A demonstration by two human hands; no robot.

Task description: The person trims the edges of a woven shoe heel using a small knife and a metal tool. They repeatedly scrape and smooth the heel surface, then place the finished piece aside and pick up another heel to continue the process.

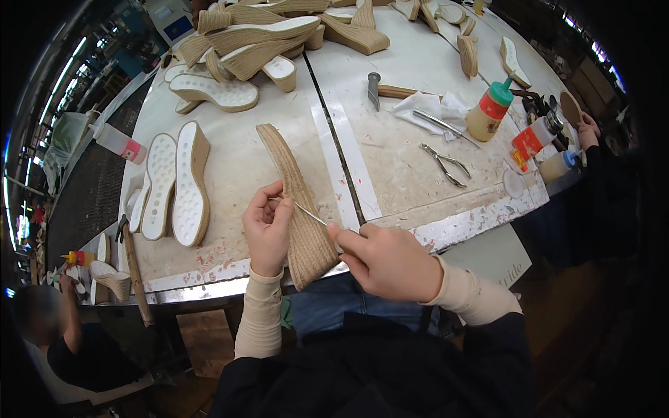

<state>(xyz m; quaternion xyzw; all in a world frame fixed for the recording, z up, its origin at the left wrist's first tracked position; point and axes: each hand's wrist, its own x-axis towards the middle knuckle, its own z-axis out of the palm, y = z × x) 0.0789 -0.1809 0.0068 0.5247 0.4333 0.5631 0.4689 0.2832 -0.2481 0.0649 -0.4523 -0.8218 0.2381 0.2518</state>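
The long white worktable (390, 76), scuffed and taped along its seams, is filling most of the view. A heap of tan rope-wrapped wedge soles with white perforated tops (258, 42) is lying at its far left end. Two more white-topped wedge soles (174, 182) are resting side by side near the left edge.

One tan jute-wrapped wedge sole (296, 209) is standing on edge at the near rim of the table, its heel end overhanging toward the person's lap. The left hand (266, 230) is curling around the sole's left flank, fingers closed against the rope, steadying it. The right hand (387, 259) is closed in a pinch on a thin metal pick (310, 212), whose tip is lying across the rope surface near the left fingers.

Further right, a cream glue bottle with a red collar and green cap (489, 110) is standing beside a crumpled white cloth (432, 108). Small steel pliers (446, 164) are lying apart, nearer the edge.
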